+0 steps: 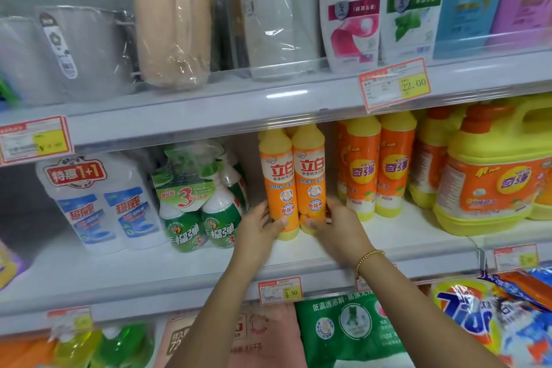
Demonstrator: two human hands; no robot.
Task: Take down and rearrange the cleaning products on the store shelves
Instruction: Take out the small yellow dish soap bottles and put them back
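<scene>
1. A person's two bare arms reach up from the bottom of the view to the middle shelf point(179, 266) of a store rack.
2. Two slim orange dish-soap bottles with yellow tops and bases stand upright there, side by side and touching, with red Chinese lettering on white label panels.
3. The left hand point(263, 222) holds the left dish-soap bottle point(279, 185) low down. Its grip is closed, with the thumb across the lower front and the fingers hidden round the left side.
4. The right hand point(334, 224) holds the right dish-soap bottle point(309, 182) in the same way. Its grip is closed, with the thumb on the lower front and the fingers round the right side. A gold bead bracelet point(369, 257) circles that wrist.
5. Just left of the pair is a plastic-wrapped pack of green spray cleaners point(203, 209). Farther left is a twin pack of white bottles with blue labels point(98, 203).
6. Just right of the pair stand more orange and yellow bottles point(363, 170), then a large yellow jug point(493, 179) with an orange label.
7. A price tag reading 3.50 point(280, 290) sits on the shelf edge below the hands.
8. The shelf above carries white shampoo bottles point(352, 9) and a tag reading 22.00 point(394, 85).
9. The shelf below holds a green detergent bag point(343, 328).
</scene>
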